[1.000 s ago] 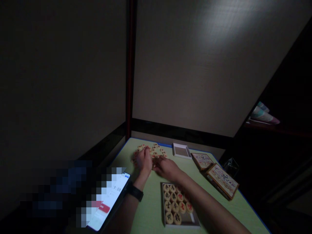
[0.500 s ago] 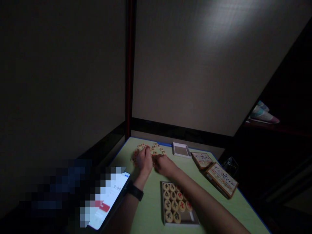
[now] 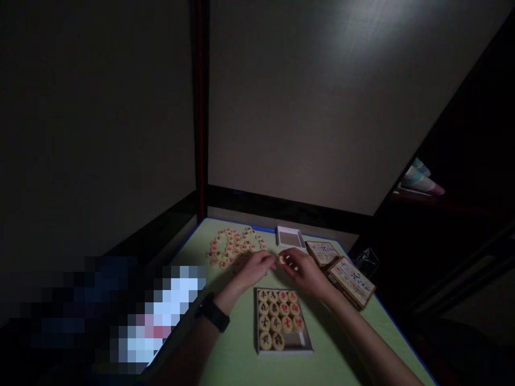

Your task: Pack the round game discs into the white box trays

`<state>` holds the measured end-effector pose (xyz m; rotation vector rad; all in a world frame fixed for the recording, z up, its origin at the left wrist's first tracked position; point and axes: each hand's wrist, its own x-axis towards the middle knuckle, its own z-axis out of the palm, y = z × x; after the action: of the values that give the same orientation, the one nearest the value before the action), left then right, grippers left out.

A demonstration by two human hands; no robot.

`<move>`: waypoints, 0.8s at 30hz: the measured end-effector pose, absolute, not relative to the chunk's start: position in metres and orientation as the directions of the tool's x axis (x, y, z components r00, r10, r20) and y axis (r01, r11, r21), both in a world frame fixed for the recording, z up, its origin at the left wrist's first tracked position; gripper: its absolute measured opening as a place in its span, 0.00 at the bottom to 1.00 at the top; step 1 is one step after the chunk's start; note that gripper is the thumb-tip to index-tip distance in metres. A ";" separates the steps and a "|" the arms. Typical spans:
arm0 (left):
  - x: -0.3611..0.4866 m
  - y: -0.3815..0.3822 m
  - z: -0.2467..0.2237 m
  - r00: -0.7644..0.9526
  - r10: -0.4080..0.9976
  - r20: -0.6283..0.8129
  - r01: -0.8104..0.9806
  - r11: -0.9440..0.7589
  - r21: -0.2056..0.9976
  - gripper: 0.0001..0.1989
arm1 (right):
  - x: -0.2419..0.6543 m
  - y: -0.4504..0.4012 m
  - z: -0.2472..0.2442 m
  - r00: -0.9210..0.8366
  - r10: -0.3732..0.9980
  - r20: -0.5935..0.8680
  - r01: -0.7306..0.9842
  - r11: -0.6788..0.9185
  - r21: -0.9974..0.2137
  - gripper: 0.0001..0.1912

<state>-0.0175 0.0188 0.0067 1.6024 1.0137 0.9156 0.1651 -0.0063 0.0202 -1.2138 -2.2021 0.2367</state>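
Two hands meet over a green table, one pinching a round game piece.

The right hand [image 3: 304, 271] pinches a pale round piece [image 3: 282, 259] with a red mark, above the tray [image 3: 284, 349]; the left hand [image 3: 253, 267], fingers loosely curled, holds nothing I can make out. The tray holds rows of similar discs, red- and black-marked. More pieces [image 3: 231, 247] lie scattered beyond; a small white box [image 3: 290, 237] shows nothing inside.

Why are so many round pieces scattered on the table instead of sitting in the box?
A loose pile of pieces lies spread on the green table, while the near box holds neat rows with one corner unfilled. Nothing looks broken.
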 end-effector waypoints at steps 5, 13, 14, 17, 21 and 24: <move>-0.009 0.010 0.004 0.439 0.884 0.164 0.139 -0.247 0.959 0.06 | 0.169 -0.012 0.011 -0.381 0.806 0.453 0.708 0.569 -0.418 0.07; -0.043 0.033 0.012 -0.300 0.899 0.320 0.356 -0.205 0.912 0.08 | 0.125 0.017 0.005 -0.524 0.817 0.241 0.723 0.576 -0.382 0.15; -0.048 0.035 0.013 -0.364 0.874 0.320 0.335 -0.198 0.921 0.08 | 0.118 0.021 0.003 -0.539 0.809 0.233 0.717 0.586 -0.378 0.15; -0.059 0.040 0.012 -0.495 0.824 0.276 0.242 -0.174 0.955 0.08 | 0.097 0.029 -0.002 -0.573 0.784 0.240 0.695 0.620 -0.365 0.12; -0.064 0.043 0.012 -0.549 0.814 0.192 0.131 -0.143 0.981 0.07 | 0.087 0.043 0.002 -0.596 0.769 0.230 0.684 0.636 -0.357 0.16; -0.066 0.046 0.013 -0.567 0.809 0.152 0.074 -0.134 0.988 0.07 | 0.096 0.058 0.017 -0.556 0.814 0.170 0.751 0.579 -0.316 0.15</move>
<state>-0.0660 0.0455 0.0126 0.9941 1.5954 1.7561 0.0956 0.0582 0.0168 -1.2835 -2.5158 0.2985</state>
